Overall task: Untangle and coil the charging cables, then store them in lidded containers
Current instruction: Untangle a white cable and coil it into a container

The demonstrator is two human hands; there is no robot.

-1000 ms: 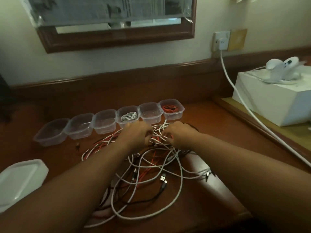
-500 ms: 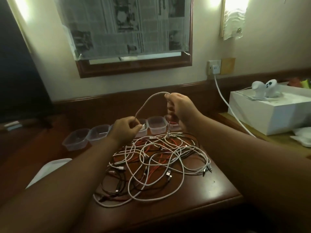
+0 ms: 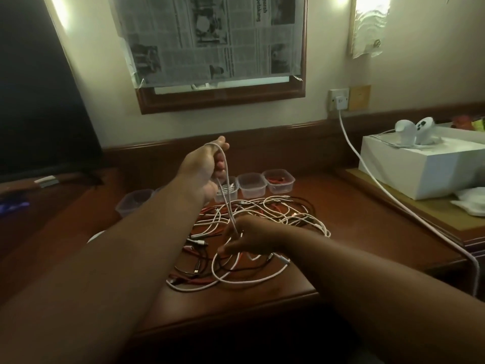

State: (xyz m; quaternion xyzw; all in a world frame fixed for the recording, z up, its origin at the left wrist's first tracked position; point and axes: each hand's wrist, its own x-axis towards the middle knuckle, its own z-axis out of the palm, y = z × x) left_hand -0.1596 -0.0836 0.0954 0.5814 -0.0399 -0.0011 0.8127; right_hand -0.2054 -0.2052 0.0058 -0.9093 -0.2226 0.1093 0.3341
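Observation:
A tangle of white, red and black charging cables (image 3: 265, 222) lies on the brown table (image 3: 367, 232). My left hand (image 3: 207, 166) is raised above the pile and grips the top of a doubled white cable (image 3: 227, 190). That cable runs down to my right hand (image 3: 249, 236), which pinches it low over the tangle. Behind stands a row of clear plastic containers (image 3: 252, 183). One holds a red cable (image 3: 278, 179), another a white coil partly hidden by my left hand.
A white box (image 3: 425, 169) with white controllers on top sits at the right. A thick white cord (image 3: 372, 179) runs from the wall socket (image 3: 339, 99) across the table's right side. A dark screen (image 3: 39, 101) stands at the left. A white lid (image 3: 93, 237) peeks from under my left arm.
My left hand rose and now holds the top of the white cable loop. My right hand dropped from that loop down to the pile, pinching the same cable low.

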